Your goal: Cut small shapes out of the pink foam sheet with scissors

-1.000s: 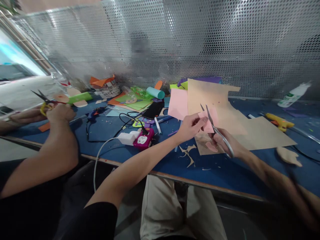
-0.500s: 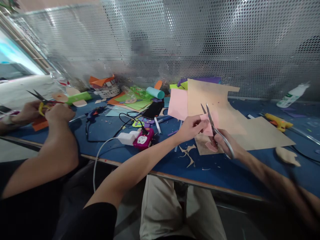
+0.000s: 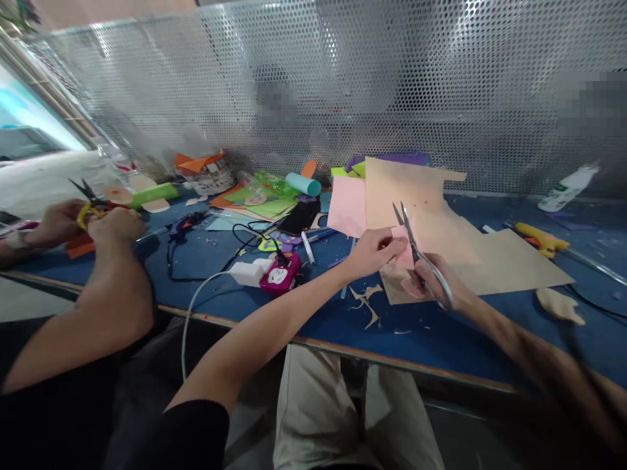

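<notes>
My left hand (image 3: 375, 251) pinches a small piece of pink paper (image 3: 403, 253) over the table. Wrapped round the handles of the scissors (image 3: 410, 236), my right hand (image 3: 435, 277) is close beside it. The scissor blades point up and away, a little apart, against the pink paper's right side. Behind both hands lie large tan sheets (image 3: 411, 189) and a pink sheet (image 3: 347, 205). A curved pink scrap (image 3: 412, 288) is just below the held paper, and thin tan offcuts (image 3: 367, 303) lie on the blue table (image 3: 313, 320).
At the left, a person's hands (image 3: 115, 225) hold yellow-handled scissors (image 3: 88, 210). A magenta power adapter (image 3: 281, 274) with cables is left of my forearm. On the right are a yellow glue gun (image 3: 541, 239) and a white bottle (image 3: 569, 188). A perforated metal panel (image 3: 343, 85) stands behind.
The scissors and my right hand have shifted slightly left along with the view. The other person's scissors have moved a little to the right.
</notes>
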A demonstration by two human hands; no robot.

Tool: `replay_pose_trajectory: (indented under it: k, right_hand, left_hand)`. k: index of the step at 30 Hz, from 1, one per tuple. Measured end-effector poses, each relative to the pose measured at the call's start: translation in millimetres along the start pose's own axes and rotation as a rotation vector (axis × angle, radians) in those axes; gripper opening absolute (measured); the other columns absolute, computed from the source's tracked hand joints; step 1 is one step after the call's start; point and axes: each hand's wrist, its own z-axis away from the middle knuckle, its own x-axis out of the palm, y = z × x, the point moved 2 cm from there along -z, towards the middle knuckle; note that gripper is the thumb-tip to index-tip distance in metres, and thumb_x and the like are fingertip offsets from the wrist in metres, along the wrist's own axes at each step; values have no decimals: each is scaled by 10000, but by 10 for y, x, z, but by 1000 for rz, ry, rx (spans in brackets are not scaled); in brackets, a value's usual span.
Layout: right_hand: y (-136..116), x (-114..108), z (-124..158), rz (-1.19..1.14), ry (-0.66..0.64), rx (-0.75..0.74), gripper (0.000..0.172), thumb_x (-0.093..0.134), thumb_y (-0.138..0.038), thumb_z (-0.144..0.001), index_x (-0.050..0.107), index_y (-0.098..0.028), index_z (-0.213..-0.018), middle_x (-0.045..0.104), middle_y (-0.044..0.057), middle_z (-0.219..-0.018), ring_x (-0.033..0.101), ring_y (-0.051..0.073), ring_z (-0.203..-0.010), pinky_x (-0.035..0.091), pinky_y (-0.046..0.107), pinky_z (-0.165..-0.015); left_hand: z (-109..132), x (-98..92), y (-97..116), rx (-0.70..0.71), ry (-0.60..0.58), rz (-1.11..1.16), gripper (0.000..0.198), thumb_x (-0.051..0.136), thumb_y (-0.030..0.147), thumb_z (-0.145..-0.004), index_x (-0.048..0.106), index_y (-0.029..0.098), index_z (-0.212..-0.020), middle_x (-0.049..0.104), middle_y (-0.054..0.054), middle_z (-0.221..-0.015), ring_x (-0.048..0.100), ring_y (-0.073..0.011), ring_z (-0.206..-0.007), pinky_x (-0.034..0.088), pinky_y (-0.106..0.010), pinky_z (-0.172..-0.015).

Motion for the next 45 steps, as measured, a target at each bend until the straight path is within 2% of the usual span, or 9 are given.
replay_pose_trajectory:
  k: [6, 10, 12, 15, 19, 23, 32, 36, 45]
  right_hand:
    - [92, -73, -107, -19, 226, 64, 552, 560, -712, -835, 539, -219, -585, 490, -24, -415, 452, 109, -330, 374, 239, -360]
    - [112, -144, -214, -411, 376, 217, 601, 459, -779, -825, 648, -210, -790, 583, 16, -645, 539, 130, -485, 476, 248, -445]
    - [126, -174, -245, -560, 369, 307, 644, 410, -787, -830, 665, -196, -821, 587, 40, -716, 569, 146, -548, 521, 270, -493]
    - [168, -227, -261, -562, 371, 318, 658, 392, -785, -836, 663, -186, -817, 577, 46, -731, 568, 149, -566, 528, 277, -503]
    - [213, -277, -248, -258, 333, 185, 704, 417, -835, -788, 674, -185, -872, 604, 40, -758, 556, 134, -530, 487, 270, -479]
    - [143, -286, -214, 71, 230, 51, 631, 570, -795, -741, 682, -190, -877, 594, 15, -726, 519, 114, -506, 449, 254, -473]
    - [1, -245, -151, 277, 74, -26, 547, 579, -709, -788, 674, -173, -839, 590, 0, -665, 463, 108, -487, 386, 251, -476]
    - [-21, -221, -117, 256, -21, -19, 513, 562, -681, -820, 669, -180, -848, 578, -4, -639, 472, 121, -498, 375, 246, -470]
    - [-15, -230, -108, 179, -38, 8, 577, 594, -751, -755, 668, -184, -833, 543, -2, -672, 455, 118, -515, 383, 248, -464]
  left_hand:
    - [-6, 17, -85, -30, 12, -23, 469, 566, 524, -1030, 538, 186, -706, 530, 11, -635, 466, -126, -632, 339, -282, -607]
    - [-20, 21, -166, -47, 20, 18, 459, 482, 485, -1086, 501, 202, -725, 555, 9, -638, 518, -122, -611, 420, -278, -637]
    - [-31, 14, -209, -66, 24, 60, 459, 416, 506, -1119, 492, 210, -776, 578, 7, -662, 565, -120, -611, 464, -272, -651]
    - [-46, 1, -264, -106, 40, 116, 402, 409, 542, -1126, 458, 224, -884, 589, 24, -691, 606, -115, -590, 488, -259, -618]
    - [-66, 0, -285, -137, 58, 198, 370, 499, 566, -1096, 415, 233, -960, 577, 53, -724, 615, -94, -557, 503, -236, -581]
    - [-83, -12, -254, -199, 184, 323, 388, 587, 573, -1053, 433, 226, -974, 565, 45, -800, 682, -105, -625, 553, -236, -583]
    - [-106, -60, -276, -82, 250, 300, 512, 585, 663, -1042, 460, 218, -822, 519, 39, -674, 527, -100, -601, 470, -250, -598]
    - [-92, -65, -274, -91, 253, 216, 575, 603, 738, -1000, 473, 217, -794, 510, 37, -659, 484, -109, -616, 410, -266, -602]
    - [-78, -59, -218, -78, 181, 227, 550, 592, 703, -1023, 470, 220, -790, 546, 41, -611, 513, -103, -567, 434, -267, -607]
